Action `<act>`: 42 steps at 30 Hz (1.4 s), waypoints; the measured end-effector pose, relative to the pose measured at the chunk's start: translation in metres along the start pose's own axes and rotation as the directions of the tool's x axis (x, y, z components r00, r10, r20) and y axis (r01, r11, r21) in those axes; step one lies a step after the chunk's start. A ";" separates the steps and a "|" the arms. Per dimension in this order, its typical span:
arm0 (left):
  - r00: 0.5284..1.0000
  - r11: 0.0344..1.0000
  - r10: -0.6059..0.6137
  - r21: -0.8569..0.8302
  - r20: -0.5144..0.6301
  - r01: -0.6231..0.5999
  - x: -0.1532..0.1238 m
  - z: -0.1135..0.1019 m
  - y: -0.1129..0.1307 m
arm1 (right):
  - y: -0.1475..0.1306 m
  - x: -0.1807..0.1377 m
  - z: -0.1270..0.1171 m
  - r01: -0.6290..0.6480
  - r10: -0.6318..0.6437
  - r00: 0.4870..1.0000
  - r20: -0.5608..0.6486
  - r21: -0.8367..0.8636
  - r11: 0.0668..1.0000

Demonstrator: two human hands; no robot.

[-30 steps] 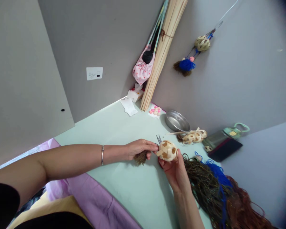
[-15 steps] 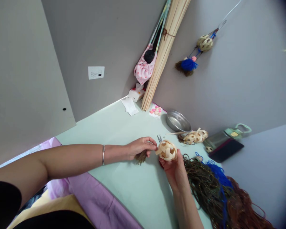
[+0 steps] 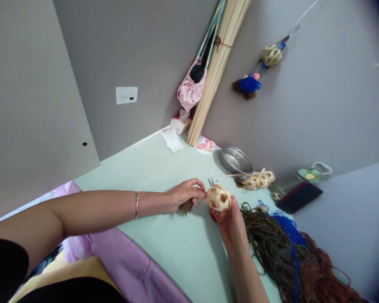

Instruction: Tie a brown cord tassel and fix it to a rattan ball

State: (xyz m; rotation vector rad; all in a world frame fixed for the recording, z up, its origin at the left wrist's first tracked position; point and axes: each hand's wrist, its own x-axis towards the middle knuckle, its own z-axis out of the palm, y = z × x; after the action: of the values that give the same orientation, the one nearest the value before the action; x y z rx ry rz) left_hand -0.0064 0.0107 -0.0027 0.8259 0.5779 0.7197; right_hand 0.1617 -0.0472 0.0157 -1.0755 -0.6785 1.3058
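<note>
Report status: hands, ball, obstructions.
Right hand cradles woven ball. Left hand pinches a strip end at its side. Scissors just behind; cords right.

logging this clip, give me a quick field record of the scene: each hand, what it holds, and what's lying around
left hand: pinches a strip end at the woven ball's side, brown tassel under it
right hand: holds the woven ball from below
surface: pale green table
behind ball: scissors tips
right of hands: heap of green, blue and brown cords
further back: metal bowl, small woven balls
on wall: hanging woven ornament
</note>
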 end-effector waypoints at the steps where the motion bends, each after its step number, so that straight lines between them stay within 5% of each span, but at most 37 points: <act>1: 1.000 1.000 0.011 -0.005 0.012 -0.011 0.001 -0.001 -0.001 | 0.000 0.000 0.000 -0.005 0.005 1.000 0.004 -0.002 1.000; 9: 0.981 1.000 0.006 -0.008 0.195 -0.004 -0.004 0.003 0.004 | -0.001 0.004 -0.011 -0.131 0.128 0.990 0.051 0.044 0.990; 21: 0.970 0.999 0.001 0.048 0.243 -0.013 -0.006 0.001 0.007 | -0.003 0.004 -0.010 -0.175 0.166 0.981 0.100 0.082 0.981; 30: 0.999 0.999 0.032 0.007 0.024 -0.032 -0.001 0.000 0.010 | -0.003 0.005 -0.011 -0.155 0.154 0.988 0.022 0.135 0.979; 42: 1.000 0.999 -0.009 0.039 0.026 0.008 -0.002 0.001 0.008 | -0.001 0.005 -0.008 -0.076 0.075 0.997 0.018 0.064 0.995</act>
State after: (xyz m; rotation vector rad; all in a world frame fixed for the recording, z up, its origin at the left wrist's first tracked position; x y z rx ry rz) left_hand -0.0096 0.0128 0.0049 0.8677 0.5731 0.6910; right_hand 0.1703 -0.0447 0.0123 -1.0479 -0.6073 1.3932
